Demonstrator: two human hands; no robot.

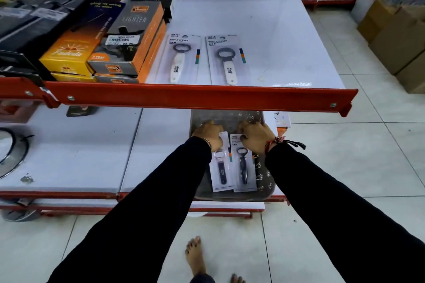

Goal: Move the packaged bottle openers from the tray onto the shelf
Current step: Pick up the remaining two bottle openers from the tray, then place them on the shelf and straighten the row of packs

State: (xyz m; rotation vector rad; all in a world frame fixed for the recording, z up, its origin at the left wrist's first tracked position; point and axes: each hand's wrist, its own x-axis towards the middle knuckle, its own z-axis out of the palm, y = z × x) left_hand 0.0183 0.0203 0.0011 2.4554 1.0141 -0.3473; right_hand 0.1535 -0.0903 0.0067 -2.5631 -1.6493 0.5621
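Bottle openers in card packs are split between the upper shelf point(264, 30) and the grey tray point(264, 181) below it.

Two white-handled packs point(178, 60) point(227, 62) are laid flat side by side on the white shelf, just behind its red front lip and right of the orange lighter boxes point(135, 37). Two dark-handled packs point(222, 167) point(243, 165) are seen lying side by side in the tray on the lower deck. The left hand point(208, 135) is curled over the top of the left pack, the right hand point(255, 135) over the top of the right one; fingers are bent down onto the cards, but whether either pack is actually gripped cannot be told.
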